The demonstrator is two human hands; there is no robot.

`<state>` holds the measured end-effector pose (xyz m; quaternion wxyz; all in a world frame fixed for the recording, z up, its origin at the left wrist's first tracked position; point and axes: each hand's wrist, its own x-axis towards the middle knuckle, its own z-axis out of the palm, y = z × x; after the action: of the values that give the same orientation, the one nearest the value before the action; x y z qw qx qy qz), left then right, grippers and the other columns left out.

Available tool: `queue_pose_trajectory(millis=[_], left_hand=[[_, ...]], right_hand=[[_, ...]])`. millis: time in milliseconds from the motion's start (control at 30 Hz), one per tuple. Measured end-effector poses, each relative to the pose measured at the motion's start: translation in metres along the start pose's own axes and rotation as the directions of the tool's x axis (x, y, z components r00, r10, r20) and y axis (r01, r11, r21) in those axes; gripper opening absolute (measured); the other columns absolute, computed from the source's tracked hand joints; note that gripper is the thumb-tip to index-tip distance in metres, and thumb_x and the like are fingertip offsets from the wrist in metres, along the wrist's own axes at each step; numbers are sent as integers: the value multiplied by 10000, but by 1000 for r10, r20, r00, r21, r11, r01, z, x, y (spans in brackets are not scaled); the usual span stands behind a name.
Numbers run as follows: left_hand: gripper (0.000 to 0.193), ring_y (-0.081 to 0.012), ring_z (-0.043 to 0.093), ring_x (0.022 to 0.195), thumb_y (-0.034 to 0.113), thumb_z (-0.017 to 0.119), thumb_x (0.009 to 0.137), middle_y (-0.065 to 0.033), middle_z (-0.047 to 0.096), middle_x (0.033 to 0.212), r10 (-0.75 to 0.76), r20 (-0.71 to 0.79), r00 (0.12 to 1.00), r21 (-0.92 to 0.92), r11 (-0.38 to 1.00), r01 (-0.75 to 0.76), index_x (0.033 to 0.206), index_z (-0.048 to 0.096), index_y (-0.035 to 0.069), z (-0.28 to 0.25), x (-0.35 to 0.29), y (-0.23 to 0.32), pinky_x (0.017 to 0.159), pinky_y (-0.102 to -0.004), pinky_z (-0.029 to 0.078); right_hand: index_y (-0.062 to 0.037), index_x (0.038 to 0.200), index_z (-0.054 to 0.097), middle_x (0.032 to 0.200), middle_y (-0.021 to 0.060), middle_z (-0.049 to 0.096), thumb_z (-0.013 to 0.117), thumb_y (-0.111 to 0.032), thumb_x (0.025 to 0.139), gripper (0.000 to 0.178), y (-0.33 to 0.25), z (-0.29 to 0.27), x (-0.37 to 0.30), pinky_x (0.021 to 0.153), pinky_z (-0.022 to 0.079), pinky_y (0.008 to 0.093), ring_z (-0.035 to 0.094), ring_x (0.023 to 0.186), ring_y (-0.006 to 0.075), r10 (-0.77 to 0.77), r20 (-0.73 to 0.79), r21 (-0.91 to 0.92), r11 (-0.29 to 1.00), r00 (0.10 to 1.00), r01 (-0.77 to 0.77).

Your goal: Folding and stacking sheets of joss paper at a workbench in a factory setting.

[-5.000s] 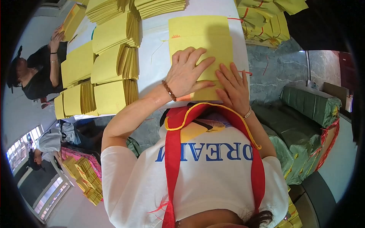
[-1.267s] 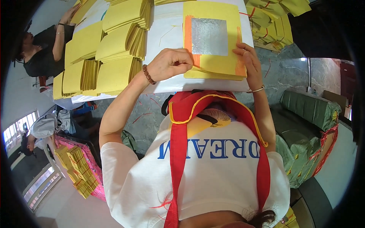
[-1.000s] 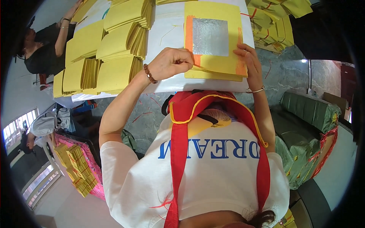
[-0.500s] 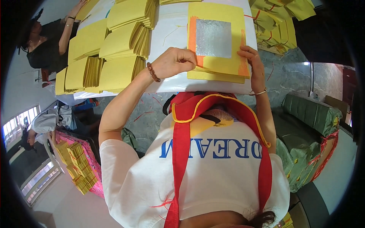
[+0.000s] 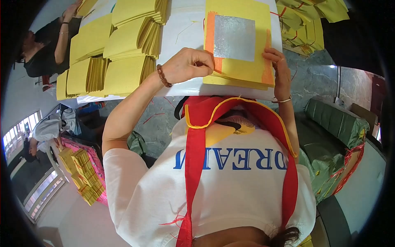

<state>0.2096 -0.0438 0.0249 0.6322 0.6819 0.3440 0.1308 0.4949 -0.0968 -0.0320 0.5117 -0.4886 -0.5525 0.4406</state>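
A stack of yellow joss paper lies at the table's front edge, its top sheet bearing a silver foil square and orange side bands. At its lower left corner my left hand, with a beaded bracelet on the wrist, is closed in a pinch on the sheet edge. The fingers of my right hand curl over the right edge and hold the stack there; the thumb is hidden. A slight gap shows between the upper sheets and those beneath.
Folded bundles of yellow paper cover the left of the white table. Tied yellow bundles lie beyond its right side. A green wrapped bale stands at right. Another person works at far left, one more lower down.
The view has shifted slightly, so the paper sits a little higher and farther right. Both hands keep their places on the stack.
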Motion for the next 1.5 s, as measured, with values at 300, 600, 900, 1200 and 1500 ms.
queue_pose_trajectory(millis=[300,600,900,1200,1500], left_hand=[[85,-71,477,704,60,552,773,7,548,736,-69,25,997,-93,993,71,737,572,-14,-2,2,0,682,-229,413],[95,-64,477,697,62,554,786,15,540,729,-95,7,995,-148,984,95,756,586,-22,-9,1,12,648,-217,404],[61,-75,486,697,69,615,787,8,565,750,-54,-36,998,10,998,54,799,602,11,-11,-2,42,649,-233,404],[391,-269,448,1155,80,625,733,-84,516,1220,556,-61,829,813,510,-281,1118,588,136,-15,22,-5,890,-389,364],[368,-214,515,994,79,560,719,-24,568,1106,664,-7,748,932,275,-236,1070,603,183,7,6,-5,781,-340,406]], right_hand=[[-4,1075,600,1217,121,496,231,-379,979,535,4,-8,2,967,366,360,489,1108,230,-32,71,-4,999,997,32],[-89,1153,565,1325,80,427,670,-362,747,500,1,-19,-2,1037,300,381,358,1255,244,-110,259,-188,969,960,162],[-84,1087,592,1264,93,489,679,-79,711,386,-11,-16,0,994,346,360,437,1188,256,-120,214,-345,919,969,190],[-71,962,617,1151,101,546,642,-45,745,220,0,-1,-1,943,378,355,488,1112,281,-130,20,-227,965,991,131],[-155,934,630,1171,46,569,705,-173,667,277,-39,-7,2,937,326,430,486,1148,253,-444,285,-693,517,850,502]])
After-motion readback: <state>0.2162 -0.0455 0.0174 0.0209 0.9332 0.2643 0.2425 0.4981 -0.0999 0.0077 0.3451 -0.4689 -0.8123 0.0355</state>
